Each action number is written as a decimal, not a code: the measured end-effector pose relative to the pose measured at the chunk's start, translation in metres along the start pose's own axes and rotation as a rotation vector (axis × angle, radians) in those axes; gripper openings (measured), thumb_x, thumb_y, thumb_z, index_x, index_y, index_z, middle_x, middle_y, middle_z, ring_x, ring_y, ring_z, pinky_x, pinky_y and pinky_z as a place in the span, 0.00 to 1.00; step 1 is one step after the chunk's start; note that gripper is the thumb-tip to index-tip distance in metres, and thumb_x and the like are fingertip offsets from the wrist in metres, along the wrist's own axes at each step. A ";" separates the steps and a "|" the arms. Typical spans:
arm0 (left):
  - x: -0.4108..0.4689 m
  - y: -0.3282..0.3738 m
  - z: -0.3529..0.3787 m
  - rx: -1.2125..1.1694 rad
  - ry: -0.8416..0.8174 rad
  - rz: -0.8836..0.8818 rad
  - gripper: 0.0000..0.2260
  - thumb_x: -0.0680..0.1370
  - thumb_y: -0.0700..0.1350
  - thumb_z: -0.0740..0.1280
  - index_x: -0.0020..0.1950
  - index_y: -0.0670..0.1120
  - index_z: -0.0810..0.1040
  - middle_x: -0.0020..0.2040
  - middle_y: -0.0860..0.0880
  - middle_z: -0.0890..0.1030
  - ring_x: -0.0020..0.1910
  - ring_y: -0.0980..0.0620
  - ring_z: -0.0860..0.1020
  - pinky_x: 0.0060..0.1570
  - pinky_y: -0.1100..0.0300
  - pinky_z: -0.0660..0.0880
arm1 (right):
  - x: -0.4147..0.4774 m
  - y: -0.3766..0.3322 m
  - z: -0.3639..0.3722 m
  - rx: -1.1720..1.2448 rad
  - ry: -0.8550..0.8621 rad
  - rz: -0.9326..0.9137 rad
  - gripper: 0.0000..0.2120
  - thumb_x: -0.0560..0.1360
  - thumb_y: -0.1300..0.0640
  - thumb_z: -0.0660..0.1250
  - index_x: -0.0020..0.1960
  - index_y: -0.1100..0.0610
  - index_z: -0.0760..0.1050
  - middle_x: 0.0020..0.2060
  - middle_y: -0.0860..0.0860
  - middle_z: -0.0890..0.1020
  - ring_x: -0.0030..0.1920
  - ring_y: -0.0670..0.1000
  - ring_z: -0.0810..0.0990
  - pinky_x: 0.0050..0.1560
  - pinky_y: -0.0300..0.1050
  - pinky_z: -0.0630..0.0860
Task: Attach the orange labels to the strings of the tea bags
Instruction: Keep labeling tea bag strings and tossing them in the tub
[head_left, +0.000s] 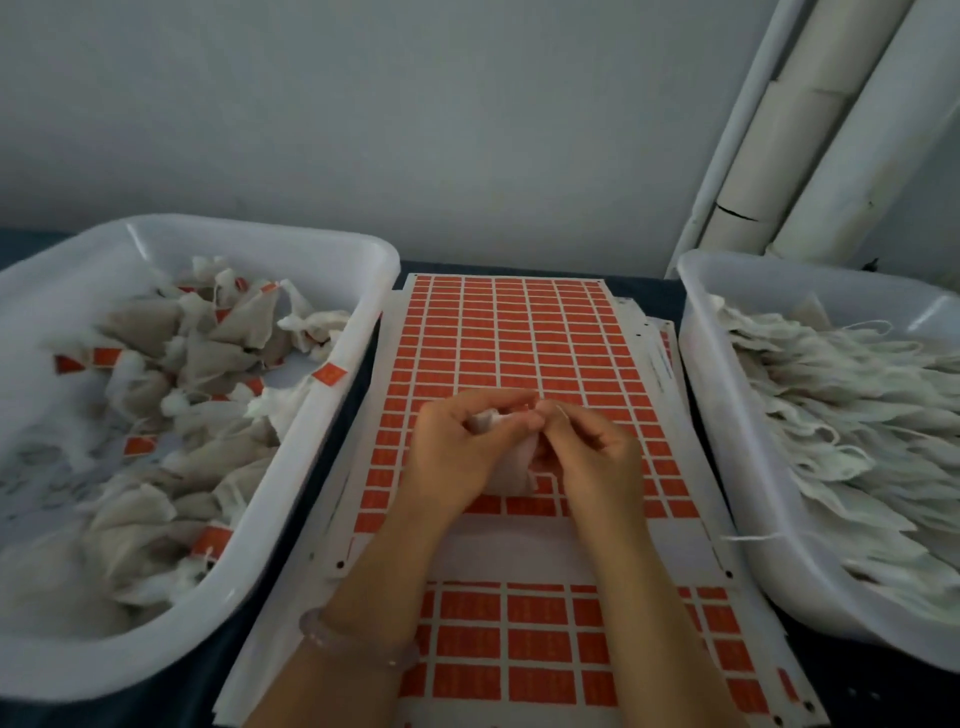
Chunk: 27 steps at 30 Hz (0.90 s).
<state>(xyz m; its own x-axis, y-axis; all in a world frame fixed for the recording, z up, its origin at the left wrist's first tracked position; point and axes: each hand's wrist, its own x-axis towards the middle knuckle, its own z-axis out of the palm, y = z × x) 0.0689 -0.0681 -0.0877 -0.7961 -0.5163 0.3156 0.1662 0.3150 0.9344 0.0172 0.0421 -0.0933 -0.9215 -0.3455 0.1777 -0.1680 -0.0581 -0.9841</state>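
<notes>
Orange labels (514, 332) carry print, too blurred to read

Print on the orange labels (540, 336) is too blurred to read.

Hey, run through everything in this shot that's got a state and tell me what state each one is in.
left hand, grips the tea bag.
right hand, pinches the tea bag's top end.
tea bag, held above the label sheet, no label seen on it.
label sheet, flat between the tubs, most labels in place.
left tub, holds labelled tea bags.
right tub, holds unlabelled tea bags.
</notes>
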 end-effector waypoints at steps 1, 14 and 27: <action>0.000 -0.001 0.001 0.008 -0.005 0.009 0.08 0.71 0.44 0.73 0.46 0.56 0.83 0.42 0.63 0.83 0.46 0.64 0.80 0.46 0.73 0.74 | 0.000 0.001 -0.001 0.014 0.022 0.003 0.06 0.74 0.53 0.68 0.43 0.45 0.83 0.35 0.45 0.84 0.36 0.43 0.82 0.34 0.32 0.76; -0.004 0.000 -0.002 0.309 -0.124 0.048 0.06 0.74 0.45 0.67 0.39 0.55 0.74 0.39 0.59 0.76 0.41 0.65 0.74 0.38 0.77 0.70 | 0.003 0.007 -0.015 0.127 0.307 0.095 0.16 0.77 0.50 0.65 0.31 0.47 0.79 0.27 0.44 0.79 0.28 0.40 0.78 0.31 0.33 0.75; -0.015 0.000 -0.003 0.354 -0.194 0.303 0.16 0.78 0.42 0.64 0.65 0.52 0.72 0.31 0.56 0.77 0.28 0.58 0.76 0.30 0.70 0.73 | -0.007 -0.006 -0.010 0.036 0.004 -0.098 0.13 0.77 0.58 0.64 0.38 0.44 0.81 0.37 0.42 0.84 0.39 0.42 0.81 0.37 0.32 0.77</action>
<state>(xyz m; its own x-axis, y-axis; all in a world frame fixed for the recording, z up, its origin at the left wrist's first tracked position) 0.0829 -0.0625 -0.0918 -0.8417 -0.2126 0.4963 0.2259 0.6962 0.6814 0.0209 0.0538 -0.0889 -0.9028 -0.3326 0.2726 -0.2443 -0.1251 -0.9616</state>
